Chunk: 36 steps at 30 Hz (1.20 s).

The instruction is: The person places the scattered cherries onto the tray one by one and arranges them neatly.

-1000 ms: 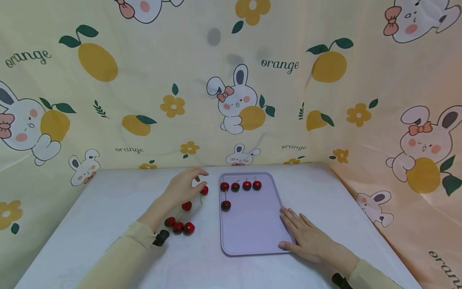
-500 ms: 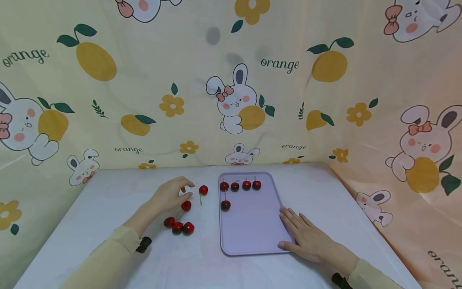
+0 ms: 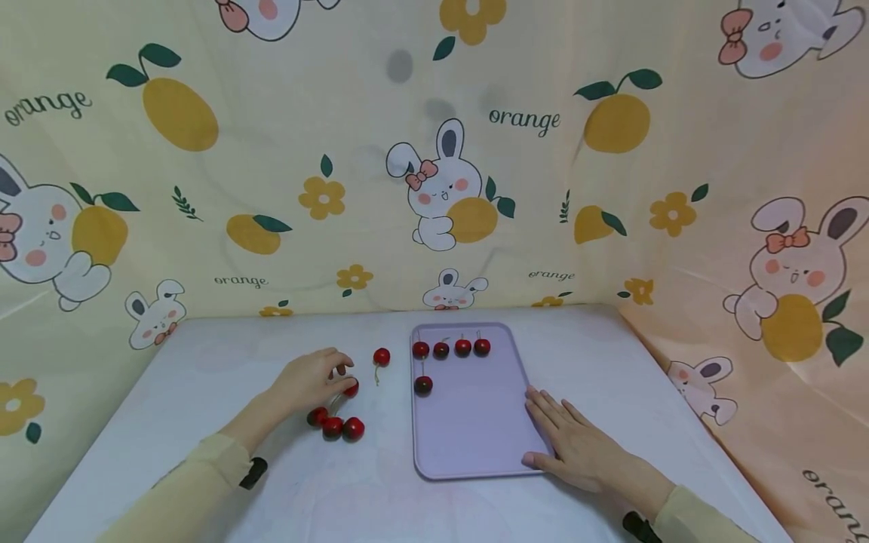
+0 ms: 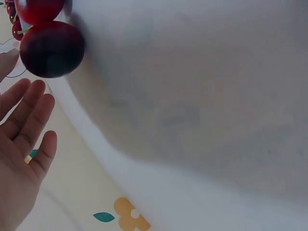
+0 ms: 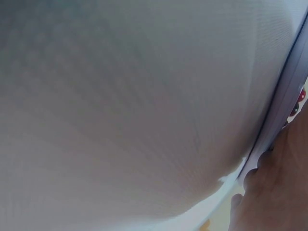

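Note:
My left hand (image 3: 308, 383) is over the left part of the table, its thumb and fingertips right at a red cherry (image 3: 351, 388). In the left wrist view its fingers (image 4: 36, 115) are spread and loosely bent, close to a dark cherry (image 4: 52, 49). Below the hand, a dark cherry (image 3: 317, 417) and two more cherries (image 3: 333, 428) lie close together. Another cherry (image 3: 382, 357), with its stem toward me, lies apart near the tray. My right hand (image 3: 580, 445) rests with straight fingers on the right edge of the lilac tray (image 3: 475, 437).
Along the tray's far edge stands a row of several cherries (image 3: 462, 348). One more cherry (image 3: 423, 385) sits below the row's left end. The white table (image 3: 237, 347) backs onto a printed cloth (image 3: 366, 249) with rabbits and oranges.
My left hand has drawn back left and toward me, from the cherry near the tray to the one closer to the group. The right hand and tray stay put.

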Each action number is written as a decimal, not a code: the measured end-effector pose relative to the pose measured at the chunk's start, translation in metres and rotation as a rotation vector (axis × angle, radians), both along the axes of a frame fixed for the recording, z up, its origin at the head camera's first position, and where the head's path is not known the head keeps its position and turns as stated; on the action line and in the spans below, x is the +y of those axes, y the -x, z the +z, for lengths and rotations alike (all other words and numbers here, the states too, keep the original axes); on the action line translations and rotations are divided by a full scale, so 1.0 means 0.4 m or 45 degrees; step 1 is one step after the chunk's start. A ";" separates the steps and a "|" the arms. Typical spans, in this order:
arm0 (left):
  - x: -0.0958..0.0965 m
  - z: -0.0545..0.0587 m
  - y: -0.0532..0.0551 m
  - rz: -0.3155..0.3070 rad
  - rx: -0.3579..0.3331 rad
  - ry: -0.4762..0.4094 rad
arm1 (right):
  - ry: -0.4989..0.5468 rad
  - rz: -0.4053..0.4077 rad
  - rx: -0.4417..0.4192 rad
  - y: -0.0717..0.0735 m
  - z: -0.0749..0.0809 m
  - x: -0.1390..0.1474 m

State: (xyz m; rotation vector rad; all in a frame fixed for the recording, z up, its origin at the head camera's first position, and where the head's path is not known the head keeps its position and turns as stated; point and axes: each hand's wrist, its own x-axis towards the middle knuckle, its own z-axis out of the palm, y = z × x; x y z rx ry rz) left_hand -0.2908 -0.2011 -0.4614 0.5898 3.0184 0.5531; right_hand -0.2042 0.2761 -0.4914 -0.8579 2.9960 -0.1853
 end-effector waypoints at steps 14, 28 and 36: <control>0.018 -0.029 0.001 0.082 -0.034 0.025 | 0.009 0.000 -0.018 0.001 0.001 -0.001; 0.016 -0.033 0.000 0.027 0.007 -0.004 | 0.007 0.006 -0.004 0.002 -0.003 0.002; 0.014 -0.018 -0.004 0.007 0.103 -0.063 | 0.004 0.011 0.020 0.002 -0.006 0.003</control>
